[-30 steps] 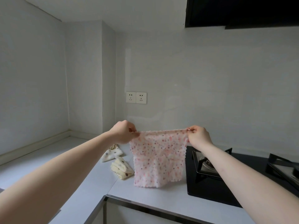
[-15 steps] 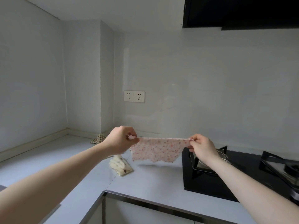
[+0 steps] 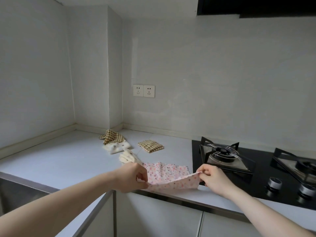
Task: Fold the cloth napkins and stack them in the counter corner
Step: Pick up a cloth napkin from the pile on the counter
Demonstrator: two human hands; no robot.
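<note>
We see the grey counter spreading out beyond our fingers and wrapping round into the corner to their far left. To the right of our right fingers sits the black gas hob, its nearer burner just beyond them and two knobs further right.

Between our two hands lies the pink dotted napkin. Its far half rests flat on the counter, while the near edge is lifted off the surface and stretched between our fingers. Our left hand pinches the near left corner, fingers curled tight round the cloth. Our right hand pinches the near right corner between thumb and fingertips, held a little higher than the left.

Just beyond our left fingers, touching the napkin's far left corner, lies a cream rolled napkin. Further out toward the corner we find a cream dotted napkin with a loose brown checked napkin draped partly over it. A folded checked napkin lies apart from these, well beyond the gap between our hands.
</note>
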